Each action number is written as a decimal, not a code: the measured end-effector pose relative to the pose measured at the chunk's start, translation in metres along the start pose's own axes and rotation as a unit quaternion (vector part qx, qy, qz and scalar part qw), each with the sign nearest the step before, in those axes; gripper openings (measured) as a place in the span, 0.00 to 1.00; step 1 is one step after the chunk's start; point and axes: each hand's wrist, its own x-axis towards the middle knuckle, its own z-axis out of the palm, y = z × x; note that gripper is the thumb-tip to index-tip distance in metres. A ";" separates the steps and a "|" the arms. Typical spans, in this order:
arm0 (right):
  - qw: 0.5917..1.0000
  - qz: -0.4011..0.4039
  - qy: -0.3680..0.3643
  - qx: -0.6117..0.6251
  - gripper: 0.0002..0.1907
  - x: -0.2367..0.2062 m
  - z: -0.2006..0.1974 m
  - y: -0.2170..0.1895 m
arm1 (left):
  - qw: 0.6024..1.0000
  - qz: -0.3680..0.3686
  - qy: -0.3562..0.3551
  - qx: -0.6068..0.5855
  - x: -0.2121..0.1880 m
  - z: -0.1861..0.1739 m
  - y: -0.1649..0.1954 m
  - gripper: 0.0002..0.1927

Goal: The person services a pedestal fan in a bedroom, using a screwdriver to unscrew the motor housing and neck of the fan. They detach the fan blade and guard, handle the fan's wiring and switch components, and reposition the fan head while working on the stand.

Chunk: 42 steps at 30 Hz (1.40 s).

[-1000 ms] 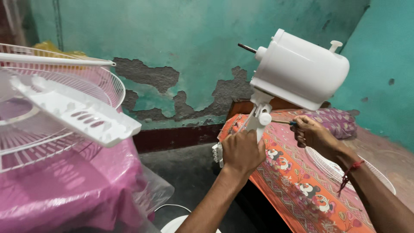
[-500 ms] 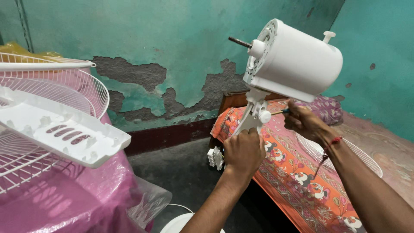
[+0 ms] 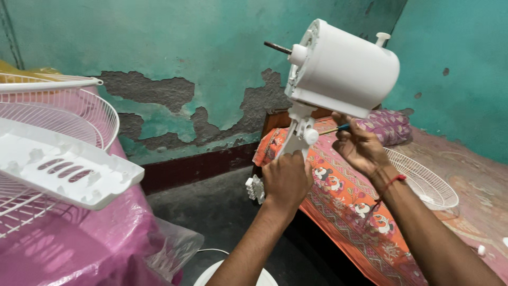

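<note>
A white fan motor housing (image 3: pixel 344 68) with a bare metal shaft at its front sits on a white neck bracket (image 3: pixel 300 133), held up in the air. My left hand (image 3: pixel 287 180) grips the lower stem of that bracket. My right hand (image 3: pixel 360 145) is closed on a thin screwdriver (image 3: pixel 334 129) with a blue handle, its tip pointing at the white knob on the bracket's joint under the housing.
White wire fan guards (image 3: pixel 63 114) and a white plastic base plate (image 3: pixel 61 169) lie at left on a pink plastic cover (image 3: pixel 79 249). Another wire guard (image 3: pixel 423 177) rests on a bed with an orange patterned sheet (image 3: pixel 344 206). A peeling teal wall stands behind.
The fan motor has been raised and tilted a little, and my right hand has brought the screwdriver up closer to the bracket's joint. My left hand has kept its grip.
</note>
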 end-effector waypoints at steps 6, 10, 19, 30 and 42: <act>0.994 -0.043 0.080 0.060 0.09 0.018 -0.035 0.022 | 1.000 -0.010 -0.010 0.006 -0.001 -0.001 0.004 0.13; 0.986 -0.053 0.149 0.042 0.13 0.024 -0.033 0.031 | 1.000 -0.016 -0.023 0.004 -0.001 -0.005 0.004 0.14; 0.972 0.007 0.162 -0.172 0.17 -0.026 -0.007 -0.007 | 0.989 -0.033 -0.055 -0.137 0.003 -0.032 -0.001 0.14; 0.950 -0.064 0.216 -0.216 0.13 -0.097 -0.014 -0.040 | 0.959 -0.072 -0.163 -0.219 0.025 -0.013 -0.016 0.15; 0.910 -0.107 0.191 -0.351 0.16 -0.138 -0.005 -0.035 | 0.988 -0.081 -0.015 -0.128 -0.005 -0.011 0.035 0.25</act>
